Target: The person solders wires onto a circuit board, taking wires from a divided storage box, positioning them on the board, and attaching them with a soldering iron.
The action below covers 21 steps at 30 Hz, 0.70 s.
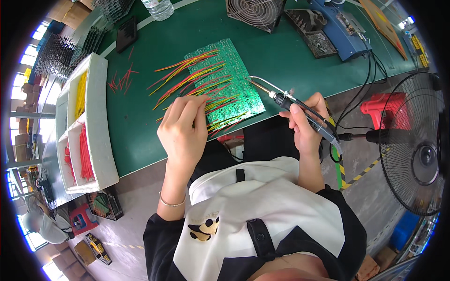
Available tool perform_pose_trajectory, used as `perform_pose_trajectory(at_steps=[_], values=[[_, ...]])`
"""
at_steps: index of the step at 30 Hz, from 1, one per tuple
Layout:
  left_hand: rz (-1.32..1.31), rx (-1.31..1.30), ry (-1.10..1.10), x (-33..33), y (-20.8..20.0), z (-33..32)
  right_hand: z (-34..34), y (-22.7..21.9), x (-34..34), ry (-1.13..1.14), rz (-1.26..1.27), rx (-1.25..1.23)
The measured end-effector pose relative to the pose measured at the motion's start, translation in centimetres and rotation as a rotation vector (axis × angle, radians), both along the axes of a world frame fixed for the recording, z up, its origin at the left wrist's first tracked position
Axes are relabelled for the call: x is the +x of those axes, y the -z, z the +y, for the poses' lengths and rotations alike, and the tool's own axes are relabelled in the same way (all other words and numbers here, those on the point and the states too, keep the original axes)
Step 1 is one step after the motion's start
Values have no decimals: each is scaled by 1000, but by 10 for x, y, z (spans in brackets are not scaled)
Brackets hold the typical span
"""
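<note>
A green circuit board panel (229,52) lies on the green table in front of me. Rows of red and yellow wires (190,83) run from it, their loose ends pointing left. Over the panel's lower left edge, my left hand (183,125) is closed in a pinch among the wires, seemingly on a wire; its fingers partly hide the grip. My right hand (307,125) grips a soldering iron (284,101) with a thin curved metal tube alongside. The iron's tip points left, at the panel's right edge; whether it touches cannot be told.
At left stands a white foam box (110,159) holding yellow and red wires. Loose red wire pieces (123,80) lie nearby. A square fan (255,10), a blue soldering station (344,35) and a bottle (159,8) stand at the back. A large fan (424,157) is at right.
</note>
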<state>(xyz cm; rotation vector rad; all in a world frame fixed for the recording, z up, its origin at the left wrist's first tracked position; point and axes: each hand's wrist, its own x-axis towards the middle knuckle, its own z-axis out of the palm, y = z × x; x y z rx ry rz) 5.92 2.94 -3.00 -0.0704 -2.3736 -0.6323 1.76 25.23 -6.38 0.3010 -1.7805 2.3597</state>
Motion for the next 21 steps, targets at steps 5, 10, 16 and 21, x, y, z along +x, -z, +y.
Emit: perform_pose_trajectory(at_steps=[5, 10, 16, 21], values=[[-13, 153, 37, 0, 17, 7, 3, 1, 2, -10, 13, 3], [-72, 205, 45, 1, 15, 6, -1, 3, -2, -24, -1, -22], [-127, 339, 10, 0, 13, 4, -2, 6, -4, -26, -5, -34], [-121, 376, 16, -1, 14, 4, -2, 8, -5, -39, -9, -39]])
